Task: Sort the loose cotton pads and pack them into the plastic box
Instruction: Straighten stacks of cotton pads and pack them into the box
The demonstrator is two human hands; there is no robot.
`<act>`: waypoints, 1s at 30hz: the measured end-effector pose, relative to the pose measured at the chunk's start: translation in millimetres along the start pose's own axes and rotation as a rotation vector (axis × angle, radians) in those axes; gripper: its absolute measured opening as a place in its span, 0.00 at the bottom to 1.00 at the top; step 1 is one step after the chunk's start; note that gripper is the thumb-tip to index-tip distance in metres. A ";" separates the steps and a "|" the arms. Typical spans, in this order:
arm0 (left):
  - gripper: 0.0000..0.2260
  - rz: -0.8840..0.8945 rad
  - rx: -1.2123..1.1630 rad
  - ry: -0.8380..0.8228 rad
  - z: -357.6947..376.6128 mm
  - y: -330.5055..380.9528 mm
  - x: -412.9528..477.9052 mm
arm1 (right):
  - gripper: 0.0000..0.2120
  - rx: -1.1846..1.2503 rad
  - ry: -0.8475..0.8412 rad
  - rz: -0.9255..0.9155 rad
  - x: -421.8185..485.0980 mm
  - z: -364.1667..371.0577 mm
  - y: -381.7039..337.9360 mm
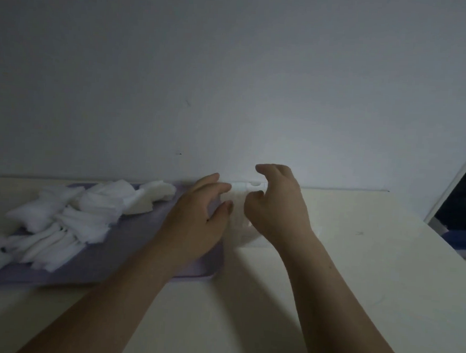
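Note:
A clear plastic box point(238, 232) stands near the wall between my two hands, with a stack of white cotton pads point(238, 201) standing in it. My left hand point(196, 220) is at the box's left side, fingers apart and touching the pads. My right hand point(276, 203) curls over the box's right side and top, hiding much of it. Several loose white cotton pads point(82, 213) lie in heaps on a lavender tray point(145, 253) to the left. Whether either hand pinches a pad is unclear.
The cream table point(328, 291) meets a plain wall at the back. A white shelf unit point(465, 196) with dark compartments stands past the table's right edge. The tray reaches the left edge of view.

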State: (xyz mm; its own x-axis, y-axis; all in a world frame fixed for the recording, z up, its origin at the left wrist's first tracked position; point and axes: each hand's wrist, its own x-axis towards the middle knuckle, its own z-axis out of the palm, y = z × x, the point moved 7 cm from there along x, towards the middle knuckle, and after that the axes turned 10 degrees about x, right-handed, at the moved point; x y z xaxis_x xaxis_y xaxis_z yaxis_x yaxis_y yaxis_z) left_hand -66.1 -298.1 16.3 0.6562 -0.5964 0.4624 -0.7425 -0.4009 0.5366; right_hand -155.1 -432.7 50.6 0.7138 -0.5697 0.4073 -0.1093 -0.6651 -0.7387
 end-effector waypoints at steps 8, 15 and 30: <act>0.25 -0.171 0.313 -0.039 -99.4 -95.5 -56.1 | 0.23 0.202 -0.379 -0.309 -60.3 115.4 -58.3; 0.41 -0.519 0.636 -0.116 -172.3 -171.9 -83.5 | 0.25 0.107 -0.484 -0.276 -58.6 157.7 -78.6; 0.34 -0.299 0.599 -0.242 -110.5 -208.1 -61.4 | 0.47 -0.344 -0.876 -0.397 -18.0 256.3 -129.8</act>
State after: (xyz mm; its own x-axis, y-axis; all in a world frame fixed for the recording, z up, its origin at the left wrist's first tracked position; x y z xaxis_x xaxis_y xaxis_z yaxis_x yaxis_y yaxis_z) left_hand 63.0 -101.2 -45.8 0.8466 -0.5110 0.1487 -0.5272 -0.8434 0.1038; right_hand 23.5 -212.4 1.5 0.9818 0.1837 -0.0492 0.1510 -0.9103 -0.3855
